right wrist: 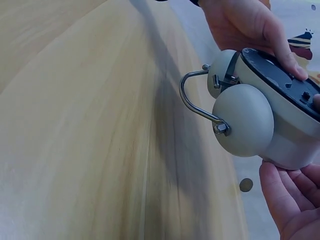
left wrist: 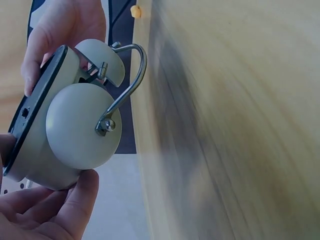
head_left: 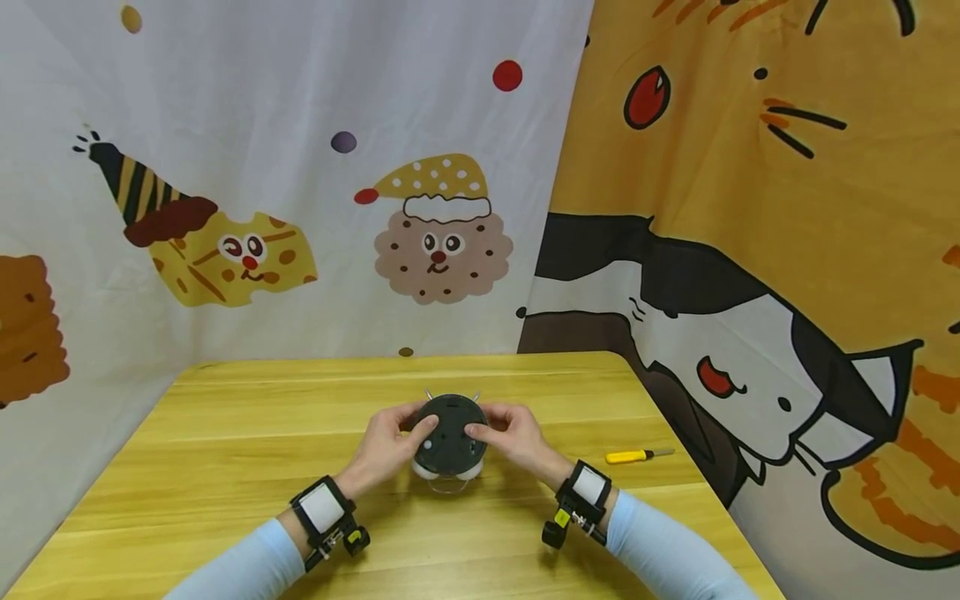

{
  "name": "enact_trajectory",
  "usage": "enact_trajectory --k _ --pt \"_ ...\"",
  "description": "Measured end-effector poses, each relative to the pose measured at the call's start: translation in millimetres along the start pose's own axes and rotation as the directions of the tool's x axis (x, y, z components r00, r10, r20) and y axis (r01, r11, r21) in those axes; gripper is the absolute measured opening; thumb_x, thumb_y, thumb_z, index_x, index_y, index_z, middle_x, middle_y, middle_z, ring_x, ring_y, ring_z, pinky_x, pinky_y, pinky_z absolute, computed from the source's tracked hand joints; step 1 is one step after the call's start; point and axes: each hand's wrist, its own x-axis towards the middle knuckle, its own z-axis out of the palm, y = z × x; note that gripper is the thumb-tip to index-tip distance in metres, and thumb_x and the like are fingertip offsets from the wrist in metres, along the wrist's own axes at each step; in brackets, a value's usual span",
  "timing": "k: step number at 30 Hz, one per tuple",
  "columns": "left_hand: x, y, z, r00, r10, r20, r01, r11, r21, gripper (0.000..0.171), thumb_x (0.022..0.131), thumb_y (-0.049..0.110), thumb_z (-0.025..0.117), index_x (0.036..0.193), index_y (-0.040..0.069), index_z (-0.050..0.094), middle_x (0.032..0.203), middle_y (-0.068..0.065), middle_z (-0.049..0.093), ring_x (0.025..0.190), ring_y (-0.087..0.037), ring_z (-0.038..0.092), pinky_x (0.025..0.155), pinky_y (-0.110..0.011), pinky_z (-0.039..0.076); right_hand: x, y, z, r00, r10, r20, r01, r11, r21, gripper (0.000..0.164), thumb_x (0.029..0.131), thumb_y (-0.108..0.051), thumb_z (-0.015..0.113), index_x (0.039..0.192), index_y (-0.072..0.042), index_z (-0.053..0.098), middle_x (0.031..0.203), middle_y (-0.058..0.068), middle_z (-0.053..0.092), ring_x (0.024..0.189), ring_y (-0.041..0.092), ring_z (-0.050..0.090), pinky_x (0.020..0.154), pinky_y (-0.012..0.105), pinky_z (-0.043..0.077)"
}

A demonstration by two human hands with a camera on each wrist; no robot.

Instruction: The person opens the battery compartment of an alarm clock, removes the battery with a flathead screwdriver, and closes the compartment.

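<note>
A white twin-bell alarm clock [head_left: 450,437] is held up above the table, its dark back cover turned up toward the head camera. Two bells [left wrist: 82,126] and a curved metal handle [right wrist: 192,105] point toward the person; two thin metal legs stick out on the far side. My left hand [head_left: 382,446] grips the clock's left side, its thumb on the back cover. On the opposite edge my right hand [head_left: 519,435] holds on likewise, thumb on the cover and fingers beneath. The clock's dial faces away and is hidden.
A screwdriver with a yellow handle [head_left: 628,457] lies on the wooden table [head_left: 225,467] to the right of the hands. Behind the table hangs a cloth [head_left: 285,75] printed with cartoon figures. Each wrist wears a strapped camera mount.
</note>
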Motion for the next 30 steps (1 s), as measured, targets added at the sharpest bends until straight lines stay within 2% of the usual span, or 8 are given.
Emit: enact_trajectory --k 3,9,16,24,30 --pt "0.4 -0.1 0.3 1.000 -0.024 0.007 0.024 1.000 -0.007 0.038 0.111 0.034 0.075 0.138 0.009 0.079 0.113 -0.004 0.087 0.101 -0.011 0.078 0.086 -0.027 0.061 0 1 1 0.999 0.036 -0.019 -0.036 0.999 0.014 0.032 0.103 -0.023 0.083 0.130 -0.005 0.083 0.121 0.019 0.085 0.095 0.008 0.080 0.083 0.025 0.064" --pt "-0.9 -1.7 1.5 0.999 -0.035 0.022 0.035 0.999 -0.009 0.043 0.112 0.038 0.072 0.141 0.008 0.078 0.116 -0.005 0.087 0.098 -0.009 0.080 0.084 -0.024 0.062 1 4 2 0.995 0.093 -0.024 -0.090 0.990 0.109 0.033 0.104 -0.021 0.083 0.128 0.001 0.083 0.117 0.019 0.086 0.092 0.006 0.082 0.079 0.026 0.066" --pt "-1.1 -4.8 2.3 0.999 -0.034 0.013 0.034 0.999 0.013 0.044 0.111 0.041 0.072 0.141 0.008 0.078 0.117 -0.006 0.087 0.094 -0.008 0.080 0.081 -0.025 0.062 2 5 4 0.989 0.150 -0.014 -0.144 0.970 0.193 0.035 0.104 -0.021 0.083 0.130 0.003 0.081 0.119 0.020 0.085 0.095 0.009 0.084 0.084 0.027 0.067" --pt "-3.3 -7.1 4.6 0.997 -0.083 0.004 0.083 0.996 0.014 0.033 0.110 0.037 0.073 0.123 0.010 0.086 0.110 -0.008 0.088 0.085 -0.009 0.081 0.074 -0.025 0.062 4 9 5 0.971 0.240 0.014 -0.238 0.949 0.208 0.040 0.103 -0.024 0.084 0.132 0.004 0.080 0.116 0.022 0.085 0.093 0.016 0.086 0.086 0.034 0.068" --pt "-4.5 -7.3 4.7 0.996 -0.090 0.013 0.090 0.996 0.019 0.032 0.111 0.037 0.073 0.122 0.009 0.086 0.107 -0.008 0.088 0.083 -0.010 0.081 0.074 -0.025 0.061 2 11 7 0.965 0.261 0.032 -0.262 0.940 0.217 0.042 0.103 -0.026 0.085 0.133 0.003 0.080 0.115 0.021 0.085 0.093 0.018 0.087 0.086 0.036 0.068"
